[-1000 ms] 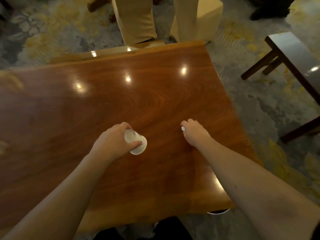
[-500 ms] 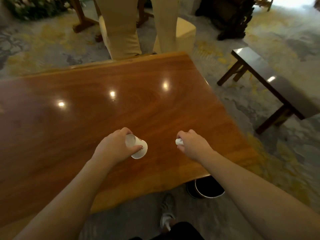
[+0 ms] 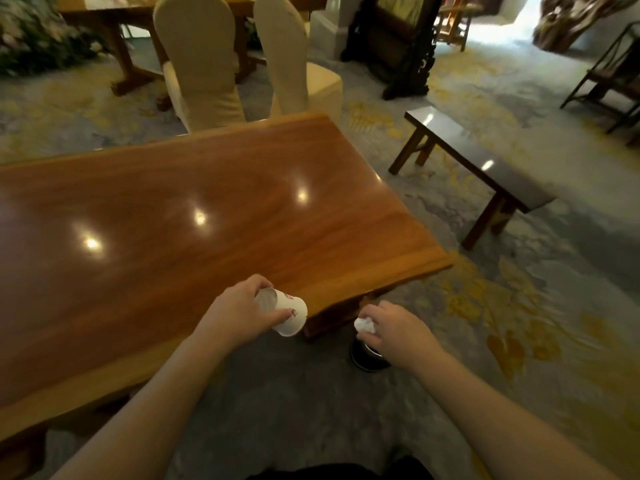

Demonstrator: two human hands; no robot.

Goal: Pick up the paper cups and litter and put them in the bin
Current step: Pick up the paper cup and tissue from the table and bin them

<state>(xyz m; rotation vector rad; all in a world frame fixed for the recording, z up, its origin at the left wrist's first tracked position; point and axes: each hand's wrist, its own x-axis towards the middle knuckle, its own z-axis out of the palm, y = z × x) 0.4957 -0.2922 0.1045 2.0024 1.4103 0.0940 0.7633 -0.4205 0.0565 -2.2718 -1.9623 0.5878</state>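
Note:
My left hand point(image 3: 239, 311) grips a white paper cup point(image 3: 285, 313) with red print, tipped on its side, at the near edge of the glossy wooden table point(image 3: 194, 220). My right hand point(image 3: 394, 329) holds a crumpled white paper wad point(image 3: 365, 324) off the table's corner. It hovers directly above a small round dark bin point(image 3: 367, 358) on the floor, and the hand hides most of the bin.
Two cream-covered chairs point(image 3: 239, 64) stand at the table's far side. A dark low bench point(image 3: 478, 161) sits to the right on the patterned carpet point(image 3: 519, 306). A carved dark stand point(image 3: 401, 46) and another chair point(image 3: 613, 77) are farther back.
Both hands have drawn back from over the table to its near corner. The right hand with the wad now hangs over the bin, and the view has pulled back and tilted up.

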